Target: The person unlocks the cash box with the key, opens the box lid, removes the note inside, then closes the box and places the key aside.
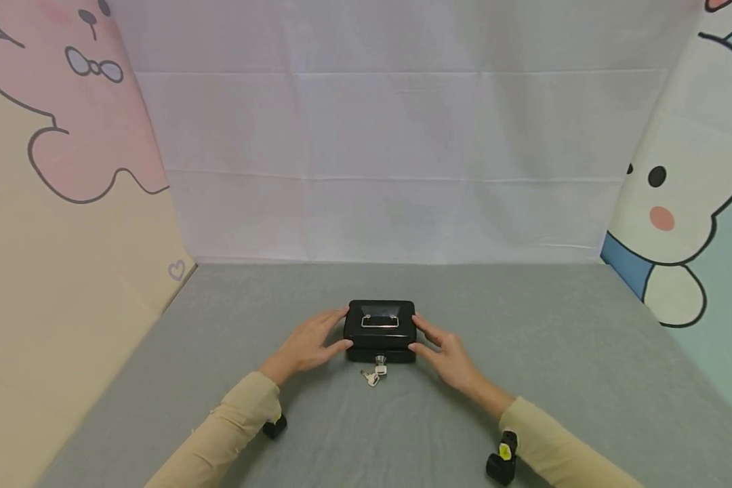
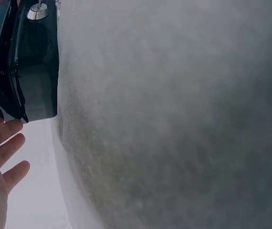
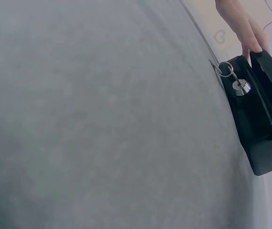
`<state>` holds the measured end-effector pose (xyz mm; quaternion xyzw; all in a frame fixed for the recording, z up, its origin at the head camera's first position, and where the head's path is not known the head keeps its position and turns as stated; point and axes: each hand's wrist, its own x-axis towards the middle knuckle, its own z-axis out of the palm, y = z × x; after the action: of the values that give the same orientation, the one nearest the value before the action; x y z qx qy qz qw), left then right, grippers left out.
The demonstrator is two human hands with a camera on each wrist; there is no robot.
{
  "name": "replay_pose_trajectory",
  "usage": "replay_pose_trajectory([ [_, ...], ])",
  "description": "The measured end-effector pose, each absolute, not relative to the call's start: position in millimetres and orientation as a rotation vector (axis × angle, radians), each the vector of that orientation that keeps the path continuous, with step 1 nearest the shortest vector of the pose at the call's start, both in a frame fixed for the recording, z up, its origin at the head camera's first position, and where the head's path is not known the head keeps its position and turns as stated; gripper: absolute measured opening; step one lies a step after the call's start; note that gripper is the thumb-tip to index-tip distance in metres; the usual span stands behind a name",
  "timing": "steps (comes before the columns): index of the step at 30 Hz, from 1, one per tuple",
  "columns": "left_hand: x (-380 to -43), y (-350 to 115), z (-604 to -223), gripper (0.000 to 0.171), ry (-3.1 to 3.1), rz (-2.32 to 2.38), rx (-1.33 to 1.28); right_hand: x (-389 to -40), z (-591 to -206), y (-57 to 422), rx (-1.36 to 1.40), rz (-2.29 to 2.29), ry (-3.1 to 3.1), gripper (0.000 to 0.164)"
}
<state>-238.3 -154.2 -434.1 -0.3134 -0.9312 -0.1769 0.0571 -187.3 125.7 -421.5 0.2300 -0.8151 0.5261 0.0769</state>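
Observation:
A black cash box [image 1: 381, 332] with a wire handle on its lid [image 1: 372, 309] stands on the grey cloth. In both wrist views a gap shows between lid and body, so the lid is ajar. My left hand [image 1: 310, 342] holds the lid's left side, thumb near the front corner and fingers farther back. On the opposite side, my right hand [image 1: 448, 356] holds the lid the same way. A silver lock [image 3: 241, 87] on the front has a key in it; more keys [image 1: 372, 377] hang from its ring. The inside of the box is hidden.
The grey cloth-covered table [image 1: 524, 318] extends around the box. A white curtain [image 1: 390, 135] hangs behind it, and cartoon-printed panels [image 1: 85, 305] flank both sides. Black wrist cameras [image 1: 501, 464] are worn under the beige sleeves.

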Motion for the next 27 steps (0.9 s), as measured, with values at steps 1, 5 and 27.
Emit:
replay_pose_trajectory([
  [1, -238.5, -153.9, -434.2, 0.064, -2.817, -0.545, -0.947, -186.9, -421.2, 125.3, 0.686, 1.568, -2.436, 0.049],
  [5, -239.5, -152.8, -434.1, 0.060, -2.779, -0.602, -0.934, -186.5, -419.9, 123.1, 0.658, 1.548, -2.396, 0.045],
  [27, -245.2, -151.3, -433.6, 0.044, -2.538, -0.616, -0.944, -202.0, -433.4, 118.8, 0.424, 1.603, -2.256, 0.039],
])
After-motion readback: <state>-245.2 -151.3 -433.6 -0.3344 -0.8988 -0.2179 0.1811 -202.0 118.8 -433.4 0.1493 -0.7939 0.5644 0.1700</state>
